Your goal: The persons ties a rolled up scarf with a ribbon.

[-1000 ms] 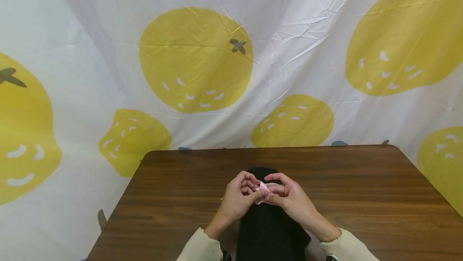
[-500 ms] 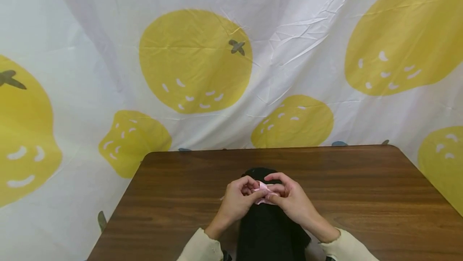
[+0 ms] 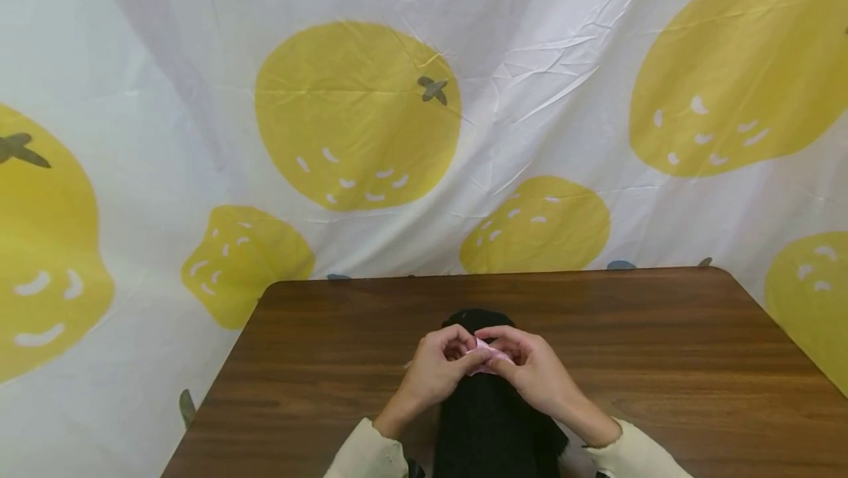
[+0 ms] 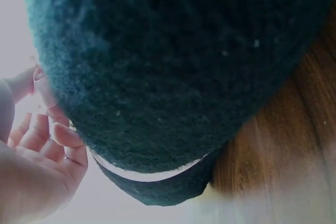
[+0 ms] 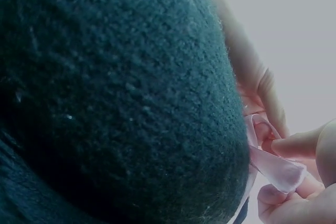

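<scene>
A rolled, fuzzy black fabric bundle [image 3: 493, 423] lies on the table beneath both hands. Round its far part runs a pink ribbon [image 3: 485, 349], seen as a pale band [image 4: 149, 176] in the left wrist view. My left hand [image 3: 433, 364] pinches the ribbon between thumb and curled fingers. From the other side my right hand [image 3: 535, 369] pinches it too, fingertips close to the left ones. In the right wrist view, a ribbon loop and a loose flap [image 5: 281, 171] stand out from the fabric between the fingers. The fingers partly hide where the ribbon crosses.
The brown wood-grain table [image 3: 331, 360] has rounded far corners. Behind it hangs a white cloth [image 3: 397, 242] with yellow fruit prints. Pale sleeves [image 3: 371, 452] cover both forearms. A small pale end shows just left of the left hand.
The right index finger has moved left and down over the ribbon, toward the left fingertips. The raised ribbon loop between the hands looks lower and more covered. The bundle stays put.
</scene>
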{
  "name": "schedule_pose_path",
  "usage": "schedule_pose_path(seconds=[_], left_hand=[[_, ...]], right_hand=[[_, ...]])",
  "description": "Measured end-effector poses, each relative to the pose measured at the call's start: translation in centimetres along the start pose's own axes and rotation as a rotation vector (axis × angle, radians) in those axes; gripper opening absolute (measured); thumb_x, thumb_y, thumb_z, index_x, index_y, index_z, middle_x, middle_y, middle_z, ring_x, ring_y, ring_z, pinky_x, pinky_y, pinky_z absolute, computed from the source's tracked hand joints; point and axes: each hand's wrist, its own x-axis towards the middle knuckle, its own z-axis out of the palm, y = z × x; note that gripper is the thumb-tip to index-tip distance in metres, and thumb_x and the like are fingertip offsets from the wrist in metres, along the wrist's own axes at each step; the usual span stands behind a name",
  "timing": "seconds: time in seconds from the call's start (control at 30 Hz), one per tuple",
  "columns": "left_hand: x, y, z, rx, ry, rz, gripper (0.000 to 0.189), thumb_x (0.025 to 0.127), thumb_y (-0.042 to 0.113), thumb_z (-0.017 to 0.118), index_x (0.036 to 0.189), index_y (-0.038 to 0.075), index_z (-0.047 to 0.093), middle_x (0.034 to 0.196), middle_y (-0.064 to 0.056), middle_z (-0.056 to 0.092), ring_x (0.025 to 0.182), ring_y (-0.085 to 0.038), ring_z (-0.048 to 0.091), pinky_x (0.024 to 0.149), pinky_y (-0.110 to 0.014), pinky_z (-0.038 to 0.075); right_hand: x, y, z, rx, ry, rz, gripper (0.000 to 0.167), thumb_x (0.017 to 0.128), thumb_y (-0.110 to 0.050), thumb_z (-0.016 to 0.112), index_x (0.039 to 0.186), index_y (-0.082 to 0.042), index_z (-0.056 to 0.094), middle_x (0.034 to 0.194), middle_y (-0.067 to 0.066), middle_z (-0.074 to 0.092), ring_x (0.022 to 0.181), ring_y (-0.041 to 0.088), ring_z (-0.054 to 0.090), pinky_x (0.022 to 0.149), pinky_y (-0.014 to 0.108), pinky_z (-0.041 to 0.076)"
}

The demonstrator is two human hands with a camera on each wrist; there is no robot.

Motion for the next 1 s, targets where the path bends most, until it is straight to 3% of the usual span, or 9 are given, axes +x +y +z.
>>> schedule_pose_path(seconds=[0.27,0.53,0.73,1.0], left_hand=[[0.03,0.06,-0.24,-0.005,-0.059,0.004,0.018,0.089,0.018,0.074,0.083,0.006,0.063,0.069,-0.01,0.064,0.057,-0.002,0.053,0.056,-0.019,0.048],[-0.02,-0.02,-0.34,0.005,-0.074,0.002,0.015,0.089,0.017,0.074,0.084,0.006,0.065,0.07,-0.011,0.065,0.057,-0.004,0.054,0.055,-0.018,0.046],[0.02,0.01,-0.31,0.004,-0.082,-0.002,0.01,0.091,0.008,0.071,0.086,0.002,0.065,0.073,-0.018,0.065,0.058,-0.005,0.053,0.056,-0.018,0.046],[-0.23,-0.01,-0.68,-0.061,-0.132,0.006,0.011,0.093,0.012,0.069,0.092,0.001,0.067,0.081,-0.018,0.066,0.064,-0.007,0.057,0.059,-0.018,0.047]], right_hand=[[-0.12,-0.02,0.25,-0.078,0.024,-0.036,0.023,0.094,-0.002,0.064,0.117,-0.001,0.067,0.096,0.01,0.073,0.081,0.009,0.068,0.071,0.025,0.056],[-0.21,-0.16,0.4,-0.188,0.092,0.002,0.016,0.093,0.0,0.064,0.103,-0.005,0.074,0.095,0.005,0.074,0.075,0.005,0.062,0.067,0.023,0.054],[-0.35,-0.11,0.4,-0.222,0.102,-0.005,0.013,0.093,-0.003,0.065,0.101,-0.008,0.075,0.092,0.003,0.074,0.072,0.005,0.058,0.063,0.023,0.052],[-0.46,-0.08,0.41,-0.221,0.106,-0.003,0.013,0.093,-0.002,0.065,0.1,-0.007,0.074,0.091,0.004,0.073,0.072,0.004,0.059,0.063,0.024,0.053]])
